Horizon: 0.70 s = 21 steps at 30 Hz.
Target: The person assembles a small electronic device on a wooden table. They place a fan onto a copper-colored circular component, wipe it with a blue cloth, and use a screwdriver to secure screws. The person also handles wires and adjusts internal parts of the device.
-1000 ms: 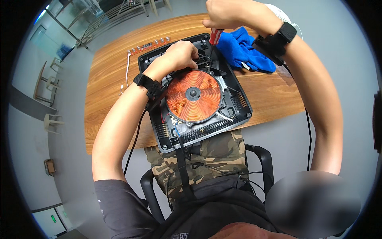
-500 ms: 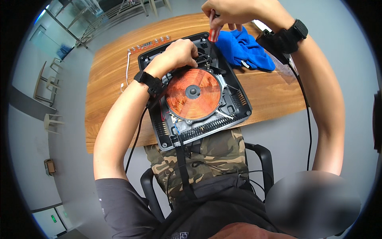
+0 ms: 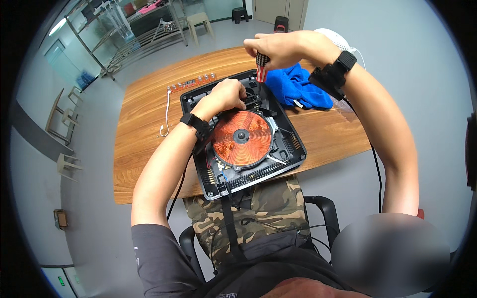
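Observation:
An opened induction cooker (image 3: pixel 295 149), a black housing with its inside showing, lies on the wooden table at my lap. A round copper coil (image 3: pixel 242 144) with a dark hub fills its middle. My right hand (image 3: pixel 278 48) grips a screwdriver (image 3: pixel 261 68) by its red, white and dark handle. The thin shaft points down into the housing's far part, beside black fittings; its tip is hard to make out. My left hand (image 3: pixel 228 94) reaches over the coil's far edge, its fingers curled down at those fittings. Whatever they pinch is hidden.
A crumpled blue cloth (image 3: pixel 295 87) lies right of the housing. At the far left are a narrow orange circuit board (image 3: pixel 191 82) and a white cable (image 3: pixel 167 114). Black cords hang from both wrists. The chair's armrest (image 3: pixel 325 213) stands beyond the table's near edge.
The whole scene sits lower in the picture as the view has tilted up. My right hand with the screwdriver has shifted slightly toward the housing's inside. The left hand stays at the same fittings.

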{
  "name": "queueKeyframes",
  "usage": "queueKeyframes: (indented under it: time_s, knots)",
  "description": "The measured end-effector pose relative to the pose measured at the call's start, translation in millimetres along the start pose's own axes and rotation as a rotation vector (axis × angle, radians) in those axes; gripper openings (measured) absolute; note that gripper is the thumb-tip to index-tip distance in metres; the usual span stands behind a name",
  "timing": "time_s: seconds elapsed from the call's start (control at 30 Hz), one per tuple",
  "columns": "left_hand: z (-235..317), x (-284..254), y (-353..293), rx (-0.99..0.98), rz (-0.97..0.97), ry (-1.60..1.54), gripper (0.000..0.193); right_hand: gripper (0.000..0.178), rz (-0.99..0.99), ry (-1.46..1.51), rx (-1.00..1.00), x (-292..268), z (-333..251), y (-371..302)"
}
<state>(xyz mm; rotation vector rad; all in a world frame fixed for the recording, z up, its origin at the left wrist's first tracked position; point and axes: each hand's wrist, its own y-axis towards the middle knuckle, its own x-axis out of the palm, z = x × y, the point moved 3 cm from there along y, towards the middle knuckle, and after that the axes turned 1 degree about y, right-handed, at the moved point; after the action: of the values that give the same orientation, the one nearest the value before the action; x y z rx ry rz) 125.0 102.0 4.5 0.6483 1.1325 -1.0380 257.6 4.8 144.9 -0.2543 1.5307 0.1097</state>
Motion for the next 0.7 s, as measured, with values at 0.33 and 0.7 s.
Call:
queueKeyframes:
  time_s: [0.33,0.7]
  knots:
    - [0,-2,-4,-0.017,0.009,0.04,0.038,0.053,0.152,-0.158,0.335,4,-5,20]
    - [-6,2,-3,-0.027,0.021,0.005,0.038,0.032,-0.024,0.198,0.154,-10,-14,6]
